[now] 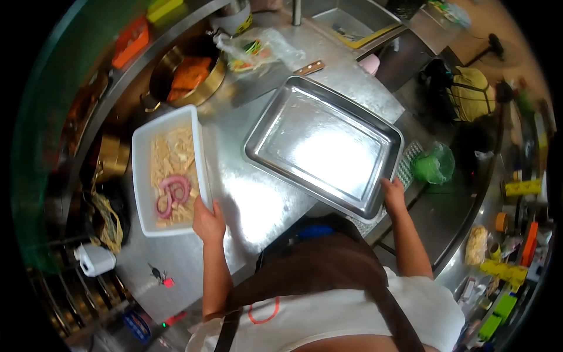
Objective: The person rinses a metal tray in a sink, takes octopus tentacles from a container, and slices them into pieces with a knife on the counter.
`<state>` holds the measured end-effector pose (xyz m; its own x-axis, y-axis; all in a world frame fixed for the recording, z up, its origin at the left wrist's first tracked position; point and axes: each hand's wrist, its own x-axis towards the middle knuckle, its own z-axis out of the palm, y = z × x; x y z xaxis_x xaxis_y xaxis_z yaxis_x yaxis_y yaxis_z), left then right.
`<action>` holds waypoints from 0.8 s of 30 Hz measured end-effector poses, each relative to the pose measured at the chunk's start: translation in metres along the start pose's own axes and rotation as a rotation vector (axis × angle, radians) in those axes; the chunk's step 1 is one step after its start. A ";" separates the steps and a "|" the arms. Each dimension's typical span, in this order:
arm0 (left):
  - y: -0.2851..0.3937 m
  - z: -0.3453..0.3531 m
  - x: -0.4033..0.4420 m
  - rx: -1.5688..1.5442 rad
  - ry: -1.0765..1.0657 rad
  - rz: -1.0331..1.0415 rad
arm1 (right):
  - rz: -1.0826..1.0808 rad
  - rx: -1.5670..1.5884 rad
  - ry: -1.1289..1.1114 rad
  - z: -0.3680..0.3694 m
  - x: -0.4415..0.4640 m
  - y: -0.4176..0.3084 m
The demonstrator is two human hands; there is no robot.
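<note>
My left hand [209,223] grips the near right side of a white plastic tub [137,193]. In the tub lie pale yellow strips, several cut pieces and a curled pink length that looks like sausage or a tentacle [177,183]. A shallow rectangular metal tray [305,126], with nothing in it, is in my right hand [393,196], which closes on its near right corner; the fingers under the rim are hidden. Behind the tray, a cleaver [264,82] with a brown wooden handle lies on the steel counter [252,205].
A brass-coloured pot [202,91] with orange-red food stands behind the tub. Near it lies a plastic bag of vegetables [252,56]. A sink [358,20] is at the back. Keys [158,274] and a white device [95,260] sit front left; a green-lined bin [434,164] stands right.
</note>
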<state>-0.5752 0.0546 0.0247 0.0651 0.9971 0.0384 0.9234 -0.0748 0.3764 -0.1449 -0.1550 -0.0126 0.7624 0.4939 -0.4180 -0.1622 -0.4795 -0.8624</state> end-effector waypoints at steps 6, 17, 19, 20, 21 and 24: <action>0.016 -0.006 0.001 -0.017 0.123 0.010 | 0.049 0.369 0.143 -0.072 -0.003 -0.001; 0.145 0.031 -0.014 -0.507 0.258 0.107 | -0.110 0.340 0.318 -0.134 0.155 -0.044; 0.211 0.051 -0.006 -1.016 -0.042 -0.071 | -0.116 0.287 0.284 -0.136 0.185 -0.062; 0.245 0.059 0.000 -1.217 -0.178 -0.136 | -0.106 0.328 0.199 -0.132 0.194 -0.075; 0.281 0.062 0.007 -1.409 -0.305 -0.206 | -0.143 0.235 0.138 -0.122 0.191 -0.098; 0.341 0.081 0.017 -1.561 -0.416 -0.221 | -0.120 -0.045 -0.090 -0.088 0.196 -0.118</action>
<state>-0.2287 0.0474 0.0790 0.3220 0.9040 -0.2813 -0.3138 0.3822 0.8692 0.0790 -0.0657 0.0329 0.7153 0.6114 -0.3386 -0.0439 -0.4442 -0.8948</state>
